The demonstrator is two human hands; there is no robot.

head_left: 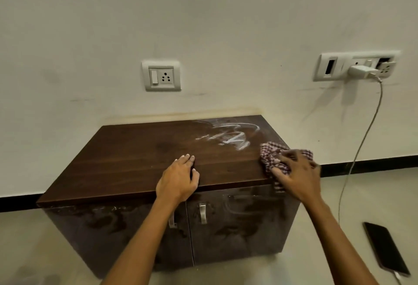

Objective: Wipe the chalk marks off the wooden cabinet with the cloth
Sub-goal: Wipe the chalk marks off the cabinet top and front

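Observation:
A low dark wooden cabinet [126,160] stands against the wall. White chalk marks [228,135] are smeared over the back right part of its top. My right hand [298,176] grips a bunched red-and-white checked cloth [270,155] at the top's front right corner, just in front of the marks. My left hand [181,178] lies flat on the front edge near the middle, fingers together, holding nothing.
Two cabinet doors with metal handles [203,213] face me, with faint smears on them. A wall socket [161,76] sits above the cabinet. A charger [362,70] at the right feeds a cable [362,144] down to a phone [385,248] on the floor.

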